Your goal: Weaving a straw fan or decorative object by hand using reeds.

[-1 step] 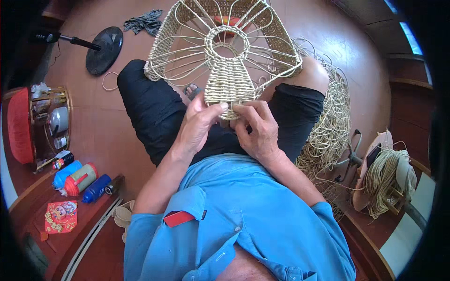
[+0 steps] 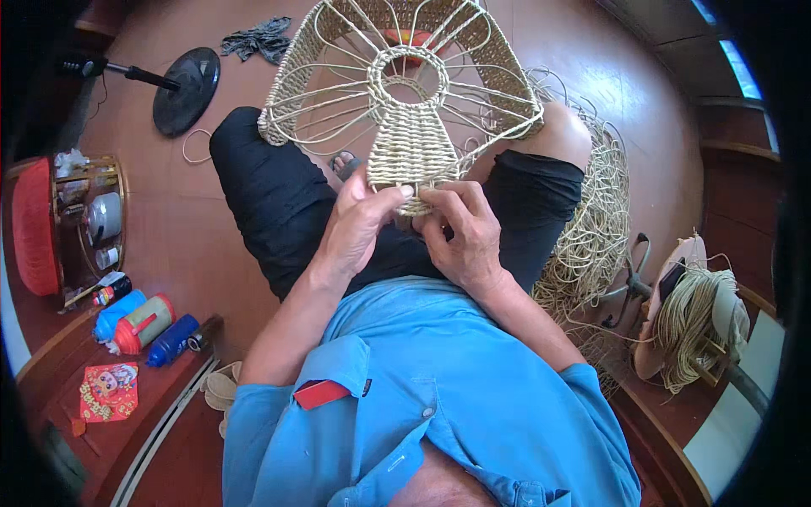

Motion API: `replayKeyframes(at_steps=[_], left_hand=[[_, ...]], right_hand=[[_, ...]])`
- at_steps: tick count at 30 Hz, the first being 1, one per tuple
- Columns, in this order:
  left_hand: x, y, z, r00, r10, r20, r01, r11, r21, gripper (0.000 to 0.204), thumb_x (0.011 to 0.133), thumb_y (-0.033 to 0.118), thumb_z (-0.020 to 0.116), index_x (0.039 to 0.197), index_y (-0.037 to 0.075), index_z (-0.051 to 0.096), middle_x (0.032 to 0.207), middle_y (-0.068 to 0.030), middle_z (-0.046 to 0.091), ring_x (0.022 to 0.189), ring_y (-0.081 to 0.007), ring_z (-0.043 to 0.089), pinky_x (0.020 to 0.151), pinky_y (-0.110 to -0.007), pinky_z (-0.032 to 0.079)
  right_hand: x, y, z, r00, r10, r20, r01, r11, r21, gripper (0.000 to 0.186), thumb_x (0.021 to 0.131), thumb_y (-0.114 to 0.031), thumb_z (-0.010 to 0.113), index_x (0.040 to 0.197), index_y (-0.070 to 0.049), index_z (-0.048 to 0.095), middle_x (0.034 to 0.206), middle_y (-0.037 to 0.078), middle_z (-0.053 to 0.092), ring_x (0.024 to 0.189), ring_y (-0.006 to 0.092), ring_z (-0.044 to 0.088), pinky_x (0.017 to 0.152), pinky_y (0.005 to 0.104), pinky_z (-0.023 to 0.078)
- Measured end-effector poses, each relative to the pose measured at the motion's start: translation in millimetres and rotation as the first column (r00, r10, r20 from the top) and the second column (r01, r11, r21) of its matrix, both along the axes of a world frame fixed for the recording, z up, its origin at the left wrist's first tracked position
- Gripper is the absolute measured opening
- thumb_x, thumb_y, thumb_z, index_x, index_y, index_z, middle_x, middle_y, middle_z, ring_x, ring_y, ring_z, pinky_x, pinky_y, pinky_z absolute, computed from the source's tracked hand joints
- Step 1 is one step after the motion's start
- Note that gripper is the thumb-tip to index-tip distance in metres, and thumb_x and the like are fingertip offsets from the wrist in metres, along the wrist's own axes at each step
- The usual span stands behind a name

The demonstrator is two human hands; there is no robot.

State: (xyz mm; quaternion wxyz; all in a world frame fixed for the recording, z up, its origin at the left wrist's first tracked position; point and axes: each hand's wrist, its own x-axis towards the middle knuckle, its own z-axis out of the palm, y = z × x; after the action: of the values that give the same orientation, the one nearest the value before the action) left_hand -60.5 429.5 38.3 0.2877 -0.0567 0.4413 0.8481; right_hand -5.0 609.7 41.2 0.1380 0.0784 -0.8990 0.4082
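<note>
A straw-coloured woven basket frame rests across my knees, with looped spokes spreading from a round central ring. Its tightly woven tongue-shaped panel reaches toward me from that ring. My left hand pinches the panel's near end from the left, thumb on top. On the right side of the same end, my right hand grips with thumb and bent forefinger. A loose cord runs from the panel's right edge up to the basket's rim. The fingers beneath the panel are mostly hidden.
A large heap of loose cord lies beside my right knee. Farther right stands a reel wound with cord. At left are a black round stand base, bottles and a red-topped rack. A grey cloth lies behind.
The view has shifted very slightly. Both hands keep their places on the woven panel, and no other movement shows.
</note>
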Motion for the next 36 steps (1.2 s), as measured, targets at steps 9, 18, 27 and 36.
replayKeyframes(at_steps=[9, 18, 27, 36], left_hand=[[-4.1, 4.5, -3.5, 0.999, -0.04, 0.021, 0.041, 0.997, -0.066, 0.046, 0.099, 0.007, 0.07, 0.143, 0.001, 0.057, 0.129, -0.0083, 0.072, 0.114, -0.0149, 0.07, 0.097, -0.033, 0.057], [14.7, 8.1, -6.1, 0.978, 0.197, 0.062, -0.197, 0.98, 0.001, 0.039, 0.095, 0.002, 0.07, 0.134, 0.001, 0.063, 0.118, -0.0057, 0.073, 0.114, -0.0138, 0.067, 0.106, -0.034, 0.051], [12.2, 17.3, -11.8, 0.974, 0.194, 0.119, -0.208, 0.97, 0.123, 0.039, 0.094, 0.001, 0.072, 0.132, 0.001, 0.062, 0.118, -0.0072, 0.074, 0.109, -0.0139, 0.069, 0.097, -0.032, 0.056], [20.4, 14.7, -3.7, 0.954, 0.299, -0.026, -0.296, 0.921, -0.252, 0.041, 0.097, 0.0, 0.069, 0.135, -0.003, 0.054, 0.114, -0.0113, 0.076, 0.098, -0.0177, 0.076, 0.087, -0.033, 0.064]], right_hand=[[1.5, 0.7, -9.0, 1.0, -0.007, -0.023, 0.006, 1.0, -0.011, 0.033, 0.083, 0.01, 0.074, 0.114, -0.002, 0.07, 0.105, 0.013, 0.066, 0.071, 0.0175, 0.069, 0.062, 0.0307, 0.059], [0.8, -3.2, -11.0, 0.999, -0.031, -0.027, 0.029, 0.996, -0.085, 0.032, 0.078, 0.008, 0.072, 0.108, -0.004, 0.069, 0.098, 0.01, 0.065, 0.071, 0.0206, 0.065, 0.062, 0.0343, 0.056], [-0.9, -1.0, -12.0, 0.999, -0.025, -0.043, 0.023, 0.999, -0.047, 0.031, 0.079, 0.007, 0.073, 0.107, -0.005, 0.068, 0.1, 0.011, 0.064, 0.07, 0.0221, 0.067, 0.061, 0.035, 0.057], [-1.2, -0.9, -14.3, 0.998, -0.014, -0.069, 0.012, 0.999, -0.032, 0.029, 0.079, 0.006, 0.074, 0.105, -0.004, 0.067, 0.101, 0.011, 0.065, 0.07, 0.0232, 0.067, 0.06, 0.0351, 0.058]])
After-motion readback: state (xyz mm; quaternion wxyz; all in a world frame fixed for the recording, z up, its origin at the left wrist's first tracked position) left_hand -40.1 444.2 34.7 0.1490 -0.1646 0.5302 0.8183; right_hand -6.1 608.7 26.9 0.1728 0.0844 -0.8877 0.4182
